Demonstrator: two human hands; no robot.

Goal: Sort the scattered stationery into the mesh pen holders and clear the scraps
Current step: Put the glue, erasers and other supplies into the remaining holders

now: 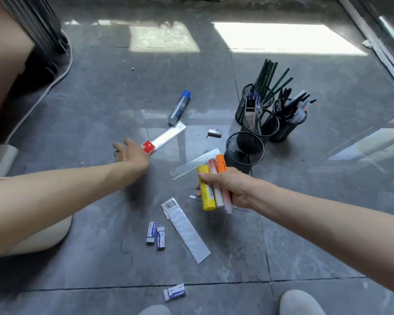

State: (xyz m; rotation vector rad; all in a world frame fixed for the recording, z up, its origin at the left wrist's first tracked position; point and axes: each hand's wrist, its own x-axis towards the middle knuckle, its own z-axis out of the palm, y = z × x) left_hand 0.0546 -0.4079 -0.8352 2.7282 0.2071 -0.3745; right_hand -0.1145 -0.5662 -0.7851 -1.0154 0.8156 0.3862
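Two pale shoe tips point(297, 302) edge the bottom of the view, and just beyond them one eraser point(174, 292) lies alone on the grey floor point(305, 235); the right hand point(229, 187) has its fingers point(198, 185) wrapped round three fat sticks, a yellow stick point(206, 194), a white stick with a reddish cap point(215, 178) and an orange-capped stick point(221, 163), held above the bare metal ruler point(191, 165) and near the empty mesh holder point(237, 160); the left hand point(132, 153) is spread wide and holds nothing, just beside the red tag of the packaged ruler point(166, 137).

By my reading the sticks go into the empty holder next; best to bring them upright over its mouth and let go low, so the light cup does not tip, while the left hand pinches the packaged ruler by its tagged end.

Counted: four mesh holders point(271, 130), three of them filled; three sleeved erasers, two of them side by side point(151, 232) near a silver packet point(187, 231), plus a small block point(214, 133) that may be a fourth; two rulers; one blue-capped tube point(179, 108); three sticks in hand.
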